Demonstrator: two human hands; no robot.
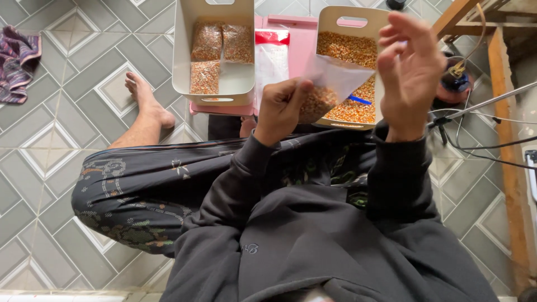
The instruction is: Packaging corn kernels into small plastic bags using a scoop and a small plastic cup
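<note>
Now left hand [279, 109] fingers pinch the corn bag [327, 89] bottom.

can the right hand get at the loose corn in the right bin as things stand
Probably yes. The right hand is open and holds nothing, right above the open-topped right bin of loose corn. Only the bag in the left hand covers part.

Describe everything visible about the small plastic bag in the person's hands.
The bag is small, clear, thin plastic, its lower part filled with yellow-orange kernels, its upper part empty and creased. The left hand grips the filled bottom; the right hand is raised at its open top edge. It is held above the right bin of loose kernels.
</note>
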